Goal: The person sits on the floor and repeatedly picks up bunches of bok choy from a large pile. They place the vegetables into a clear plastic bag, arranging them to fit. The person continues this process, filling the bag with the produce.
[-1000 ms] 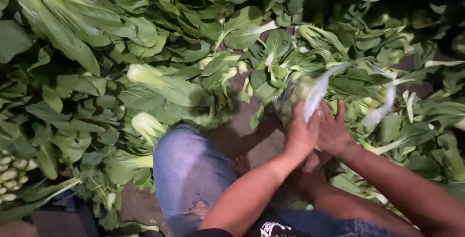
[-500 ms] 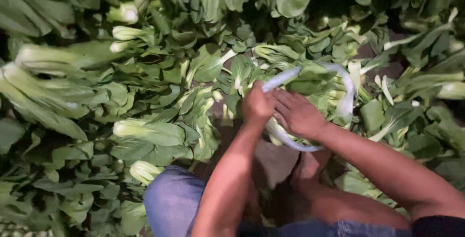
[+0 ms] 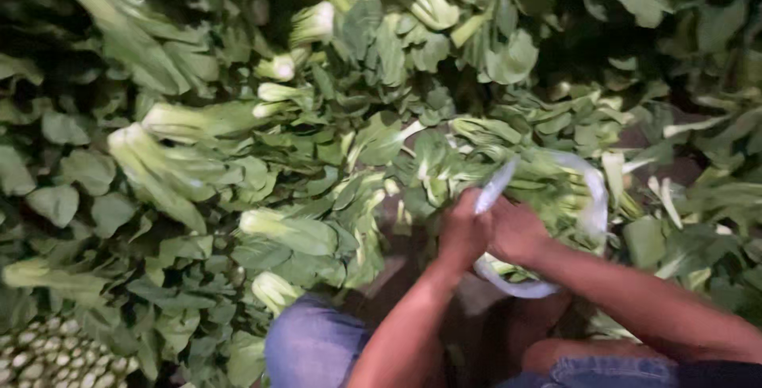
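- Since half a second ago both hands sit lower and further right in view; the strip now loops wider round the greens.
- Left hand is closed in a fist on one end of the pale translucent plastic strip.
- Right hand, touching the left, is curled over the strip's other run; how firmly, cannot tell.
- Strip circles a bunch of green leafy bok choy with white stalks, lying just beyond the knuckles.
- Risk, as judged: strip could slide off the loose leaf ends or cut soft stalks if pulled hard.
- Heaped loose bok choy crowds left, far and right sides.
- Only open room is near the blue-denim knee.
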